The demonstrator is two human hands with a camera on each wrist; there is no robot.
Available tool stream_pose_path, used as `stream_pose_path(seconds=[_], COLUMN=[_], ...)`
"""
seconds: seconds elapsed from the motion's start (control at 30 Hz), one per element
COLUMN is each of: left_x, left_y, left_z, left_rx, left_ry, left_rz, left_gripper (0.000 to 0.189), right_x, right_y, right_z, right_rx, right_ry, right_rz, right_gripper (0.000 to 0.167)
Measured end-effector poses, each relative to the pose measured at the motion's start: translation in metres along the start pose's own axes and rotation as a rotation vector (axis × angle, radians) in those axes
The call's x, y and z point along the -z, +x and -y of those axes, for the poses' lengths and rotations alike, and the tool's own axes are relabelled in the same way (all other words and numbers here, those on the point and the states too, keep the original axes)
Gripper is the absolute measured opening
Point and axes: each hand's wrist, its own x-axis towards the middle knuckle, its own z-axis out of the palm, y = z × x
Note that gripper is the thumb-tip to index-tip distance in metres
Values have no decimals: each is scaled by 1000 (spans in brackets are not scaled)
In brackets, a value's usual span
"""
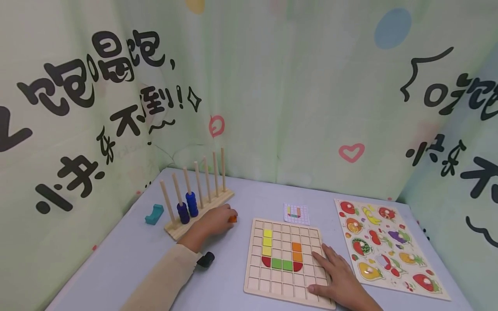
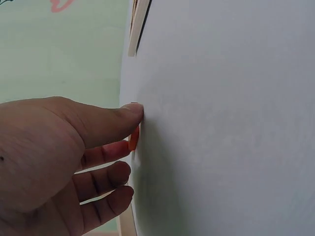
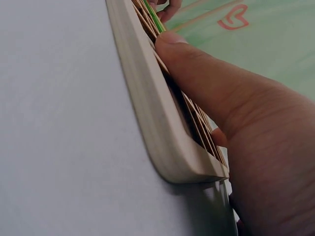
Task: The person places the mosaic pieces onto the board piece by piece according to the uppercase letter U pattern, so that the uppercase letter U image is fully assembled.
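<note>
My left hand (image 1: 215,220) pinches a small orange block (image 1: 232,219) between thumb and fingers, just above the table, beside the wooden peg stand (image 1: 218,199). In the left wrist view the orange block (image 2: 133,139) shows below the thumb tip, partly hidden. My right hand (image 1: 340,280) rests on the right edge of a wooden grid board (image 1: 256,276), fingers spread and fairly straight. On that board, yellow tiles (image 1: 267,242), green tiles (image 1: 282,264), orange tiles (image 1: 297,252) and two rounded red pieces (image 1: 266,261) form a U. Behind it lies a small pattern card (image 1: 296,219) showing a similar U.
Dark blue beads (image 1: 191,204) sit stacked on two pegs of the stand. Left of it lies a teal curved block (image 1: 154,214). A fruit puzzle board (image 1: 389,255) occupies the table's right side. A printed curtain (image 1: 280,108) rises behind the table.
</note>
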Motion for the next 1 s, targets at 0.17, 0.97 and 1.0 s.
stream_pose_path(seconds=[0.17, 0.97, 1.0], left_x=[-4, -4, -4], left_y=[5, 11, 12], left_z=[4, 2, 2], left_rx=[39, 13, 9], left_ry=[-37, -47, -44], left_rz=[4, 5, 2], left_gripper=[30, 26, 27], right_x=[0, 2, 2], right_y=[1, -1, -1], right_z=[-1, 1, 1], right_rx=[23, 54, 54], right_ry=[1, -6, -7], right_rz=[-12, -37, -37], right_gripper=[106, 104, 104])
